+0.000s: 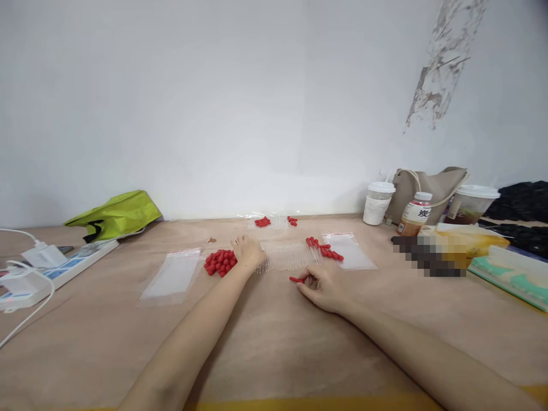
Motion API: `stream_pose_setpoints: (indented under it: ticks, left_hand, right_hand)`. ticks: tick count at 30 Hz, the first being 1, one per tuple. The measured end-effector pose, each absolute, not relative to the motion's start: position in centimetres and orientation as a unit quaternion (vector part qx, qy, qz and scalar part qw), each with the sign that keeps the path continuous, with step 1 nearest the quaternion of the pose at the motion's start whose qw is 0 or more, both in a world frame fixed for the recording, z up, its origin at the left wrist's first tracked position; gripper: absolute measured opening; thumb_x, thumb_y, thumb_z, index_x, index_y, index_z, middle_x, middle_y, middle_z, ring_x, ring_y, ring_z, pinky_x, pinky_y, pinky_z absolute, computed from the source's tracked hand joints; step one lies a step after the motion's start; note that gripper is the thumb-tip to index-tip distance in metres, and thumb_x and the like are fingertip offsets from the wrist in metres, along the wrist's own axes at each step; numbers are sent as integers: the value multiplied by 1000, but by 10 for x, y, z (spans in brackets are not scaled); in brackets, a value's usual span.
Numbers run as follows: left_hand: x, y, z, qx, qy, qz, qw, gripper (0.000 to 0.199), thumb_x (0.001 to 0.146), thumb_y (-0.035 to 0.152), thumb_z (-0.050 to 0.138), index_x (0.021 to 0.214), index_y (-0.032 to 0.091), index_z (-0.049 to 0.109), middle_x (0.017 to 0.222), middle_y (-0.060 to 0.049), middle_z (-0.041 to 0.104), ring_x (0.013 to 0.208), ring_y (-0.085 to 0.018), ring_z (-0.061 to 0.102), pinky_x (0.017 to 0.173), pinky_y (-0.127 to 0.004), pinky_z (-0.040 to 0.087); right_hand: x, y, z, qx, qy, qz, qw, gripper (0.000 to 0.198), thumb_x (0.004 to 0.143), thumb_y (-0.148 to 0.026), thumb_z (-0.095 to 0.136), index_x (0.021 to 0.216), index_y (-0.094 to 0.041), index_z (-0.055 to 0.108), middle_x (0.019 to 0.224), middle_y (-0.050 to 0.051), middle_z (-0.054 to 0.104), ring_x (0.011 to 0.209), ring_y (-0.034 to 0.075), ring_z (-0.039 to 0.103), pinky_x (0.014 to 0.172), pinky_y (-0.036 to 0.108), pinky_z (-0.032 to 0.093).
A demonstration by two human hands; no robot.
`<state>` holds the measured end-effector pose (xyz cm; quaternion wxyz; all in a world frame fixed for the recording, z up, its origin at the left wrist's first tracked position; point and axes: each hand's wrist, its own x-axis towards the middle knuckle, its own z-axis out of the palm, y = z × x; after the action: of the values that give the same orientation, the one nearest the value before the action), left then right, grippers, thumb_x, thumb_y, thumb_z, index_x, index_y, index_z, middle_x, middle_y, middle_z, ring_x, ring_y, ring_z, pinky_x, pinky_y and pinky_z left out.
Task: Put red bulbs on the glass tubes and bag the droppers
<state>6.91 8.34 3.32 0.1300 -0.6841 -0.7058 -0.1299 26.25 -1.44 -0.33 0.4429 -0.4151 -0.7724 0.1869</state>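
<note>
My left hand [248, 251] reaches between a heap of red rubber bulbs [220, 262] and the left end of a row of clear thin tubes [286, 256]. Its fingers are curled downward, and whatever they hold is hidden. Nearer to me, my right hand [321, 286] pinches a red rubber bulb [295, 279] pointing left, just in front of the tubes. Any tube fitted in that bulb is hidden by the fingers. Several red-ended pieces [329, 252] lie at the row's right end, beside a clear zip bag [351, 252].
Another clear bag [171, 275] lies left of the heap. Against the wall is a packet with tubes and red bulbs [262, 221]. A power strip [81, 268] and green bag [115, 214] stand left; cups [377, 204], a bottle [414, 216] and a grey bag [428, 188] stand right.
</note>
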Motion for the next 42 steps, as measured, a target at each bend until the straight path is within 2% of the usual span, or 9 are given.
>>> stream_pose_setpoints:
  ticks: [12, 15, 18, 21, 23, 25, 31, 38, 42]
  left_hand:
    - [80, 99, 39, -664, -738, -103, 67, 24, 62, 29, 63, 81, 14, 67, 92, -18, 62, 92, -36, 51, 77, -46, 28]
    - [80, 95, 45, -680, -722, -112, 58, 21, 63, 28, 62, 78, 13, 65, 89, -18, 63, 92, -37, 51, 76, -47, 31]
    - [78, 80, 55, -735, -663, -135, 50, 19, 71, 28, 55, 75, 11, 62, 88, -17, 61, 91, -34, 52, 74, -41, 35]
    - [69, 52, 57, -812, -559, -161, 31, 18, 83, 27, 43, 86, 15, 57, 89, -8, 61, 83, -20, 55, 71, -28, 39]
    - [57, 31, 49, -845, -508, -166, 17, 16, 85, 28, 41, 90, 18, 52, 81, -3, 60, 71, -16, 55, 65, -25, 40]
    - [43, 14, 34, -874, -441, -204, 6, 15, 88, 26, 36, 88, 18, 49, 76, -1, 58, 65, -15, 54, 61, -25, 40]
    - [21, -3, -2, -882, -343, -319, -46, 13, 88, 20, 35, 90, 18, 48, 81, -3, 57, 74, -16, 54, 66, -26, 42]
    - [33, -6, 0, -900, -321, -293, -45, 15, 89, 19, 35, 91, 17, 50, 83, -4, 57, 76, -16, 53, 68, -26, 42]
    - [36, -8, 0, -903, -313, -292, -39, 14, 89, 19, 37, 91, 17, 50, 83, -4, 57, 76, -15, 53, 67, -26, 42]
  right_hand:
    - [263, -11, -11, -417, -776, 166, 443, 6, 71, -26, 54, 72, -21, 58, 62, 0, 56, 53, 12, 48, 50, 24, 37]
    - [263, -11, -10, -414, -776, 159, 449, 11, 71, -26, 54, 81, -21, 59, 64, 0, 56, 55, 13, 49, 53, 25, 38]
    - [265, -9, -11, -402, -783, 147, 452, 23, 76, -25, 50, 97, -21, 59, 73, 3, 56, 63, 14, 51, 60, 28, 41]
    - [265, -5, -14, -391, -790, 138, 452, 24, 80, -23, 44, 96, -22, 61, 83, 5, 55, 76, 16, 52, 69, 30, 42]
    - [265, -2, -16, -396, -783, 139, 460, 23, 80, -22, 45, 94, -22, 63, 85, 6, 55, 79, 16, 53, 71, 30, 43]
    - [265, -1, -18, -404, -772, 149, 468, 21, 77, -22, 48, 91, -21, 63, 85, 5, 54, 76, 15, 53, 68, 29, 44]
    - [263, -7, -9, -413, -769, 162, 460, 10, 72, -25, 57, 76, -18, 62, 74, 3, 55, 62, 11, 52, 55, 24, 44]
    - [261, -11, -6, -374, -794, 180, 445, 5, 73, -23, 58, 76, -19, 58, 72, 1, 61, 66, 12, 55, 61, 25, 45]
    - [260, -9, -11, -343, -802, 202, 446, 17, 73, -23, 59, 89, -20, 59, 82, 2, 63, 74, 14, 57, 69, 28, 46]
